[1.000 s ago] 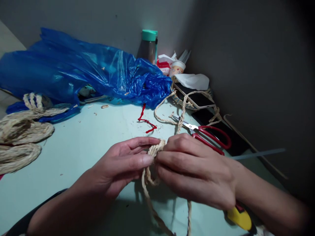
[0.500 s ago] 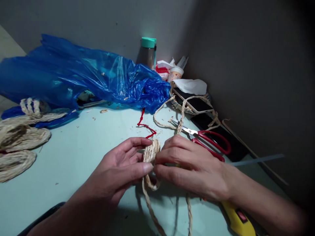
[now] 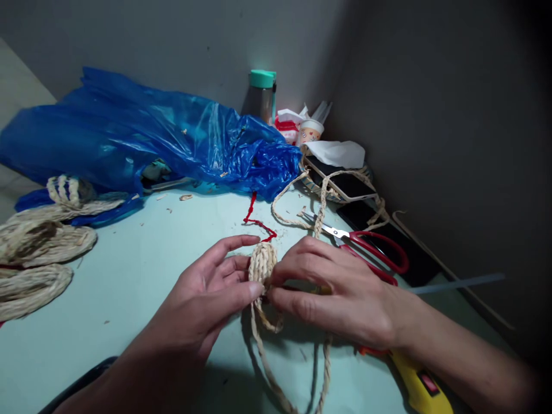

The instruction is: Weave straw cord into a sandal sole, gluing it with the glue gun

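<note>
A small woven piece of braided straw cord stands between my two hands above the pale table. My left hand grips its left side, thumb in front and forefinger curved over the top. At its right edge my right hand has thumb and fingers pinched together; what lies between the fingertips is largely hidden. A long loop of straw cord hangs from the piece toward the near edge and rises again beneath my right hand. More braided cord runs out beyond my right knuckles.
Red-handled scissors lie beyond my right hand, a yellow-handled tool under my right forearm. Woven straw pieces lie at left, a blue plastic bag behind. A bottle, paper cup, phone and red string are farther back.
The woven piece has turned a little, showing more of its rounded front. My right fingers have shifted slightly at its edge. The whole view has moved a little.
</note>
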Action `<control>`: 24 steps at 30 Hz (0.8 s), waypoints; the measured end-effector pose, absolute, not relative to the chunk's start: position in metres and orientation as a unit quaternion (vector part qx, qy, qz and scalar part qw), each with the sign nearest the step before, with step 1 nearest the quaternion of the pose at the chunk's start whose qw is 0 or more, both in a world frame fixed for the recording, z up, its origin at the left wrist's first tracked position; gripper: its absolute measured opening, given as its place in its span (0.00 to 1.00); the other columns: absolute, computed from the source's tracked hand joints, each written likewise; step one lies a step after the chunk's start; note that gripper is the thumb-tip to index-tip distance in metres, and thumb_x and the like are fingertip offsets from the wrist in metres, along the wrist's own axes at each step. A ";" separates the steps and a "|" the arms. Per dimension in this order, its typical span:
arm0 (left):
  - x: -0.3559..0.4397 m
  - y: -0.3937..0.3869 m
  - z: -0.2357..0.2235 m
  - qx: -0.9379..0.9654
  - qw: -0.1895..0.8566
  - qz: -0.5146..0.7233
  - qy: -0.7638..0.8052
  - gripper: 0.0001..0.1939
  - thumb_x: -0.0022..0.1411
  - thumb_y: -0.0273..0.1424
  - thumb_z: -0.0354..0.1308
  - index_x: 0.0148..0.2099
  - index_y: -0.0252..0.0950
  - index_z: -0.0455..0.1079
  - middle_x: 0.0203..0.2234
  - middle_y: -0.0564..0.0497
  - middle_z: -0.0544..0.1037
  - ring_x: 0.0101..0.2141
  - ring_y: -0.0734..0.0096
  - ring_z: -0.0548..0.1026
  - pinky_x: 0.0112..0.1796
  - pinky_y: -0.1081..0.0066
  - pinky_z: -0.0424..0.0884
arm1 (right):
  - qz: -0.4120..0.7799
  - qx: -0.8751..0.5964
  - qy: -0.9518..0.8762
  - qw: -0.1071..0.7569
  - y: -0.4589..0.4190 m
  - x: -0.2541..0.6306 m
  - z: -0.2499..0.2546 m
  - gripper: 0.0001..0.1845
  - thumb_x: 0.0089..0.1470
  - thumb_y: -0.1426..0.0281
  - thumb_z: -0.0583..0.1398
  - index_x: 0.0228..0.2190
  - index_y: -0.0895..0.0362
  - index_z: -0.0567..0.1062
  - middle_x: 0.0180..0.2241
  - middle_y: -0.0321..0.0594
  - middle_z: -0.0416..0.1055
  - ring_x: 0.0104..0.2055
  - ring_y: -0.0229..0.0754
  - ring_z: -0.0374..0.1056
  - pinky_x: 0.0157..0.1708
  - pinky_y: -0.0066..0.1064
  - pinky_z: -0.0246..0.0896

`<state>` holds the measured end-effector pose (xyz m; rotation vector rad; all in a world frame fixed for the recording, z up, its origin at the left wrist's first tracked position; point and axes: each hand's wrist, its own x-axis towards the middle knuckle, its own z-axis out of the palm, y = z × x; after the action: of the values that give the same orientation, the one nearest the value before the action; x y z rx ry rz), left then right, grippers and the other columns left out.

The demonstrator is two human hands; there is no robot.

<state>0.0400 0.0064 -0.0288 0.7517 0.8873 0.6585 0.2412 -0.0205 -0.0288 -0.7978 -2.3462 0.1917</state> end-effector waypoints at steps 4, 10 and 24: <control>0.039 0.008 -0.028 0.349 0.787 0.293 0.416 0.26 0.51 0.27 0.73 0.52 0.36 0.72 0.46 0.43 0.82 0.49 0.54 0.79 0.48 0.66 0.73 | 0.077 -0.266 -0.915 0.293 -0.018 0.243 -0.025 0.14 0.69 0.77 0.53 0.41 0.68 0.79 0.41 0.49 0.77 0.43 0.41 0.65 0.43 0.31 0.67; 0.037 0.012 -0.026 0.335 0.819 0.256 0.388 0.24 0.50 0.23 0.72 0.51 0.34 0.77 0.44 0.42 0.84 0.50 0.50 0.79 0.52 0.61 0.72 | 0.085 -0.265 -0.913 0.300 -0.017 0.245 -0.022 0.17 0.69 0.79 0.50 0.42 0.71 0.78 0.42 0.54 0.76 0.43 0.42 0.65 0.46 0.34 0.66; 0.041 0.012 -0.030 0.359 0.787 0.281 0.417 0.22 0.43 0.19 0.71 0.43 0.37 0.77 0.40 0.47 0.84 0.47 0.55 0.80 0.47 0.66 0.74 | 0.113 -0.276 -0.894 0.336 -0.015 0.241 -0.029 0.09 0.66 0.80 0.55 0.42 0.72 0.75 0.40 0.55 0.74 0.42 0.43 0.67 0.45 0.37 0.66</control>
<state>0.0408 0.0123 -0.0296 0.7734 0.8978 0.6049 0.2410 -0.0151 -0.0293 -0.7189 -2.3309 0.2941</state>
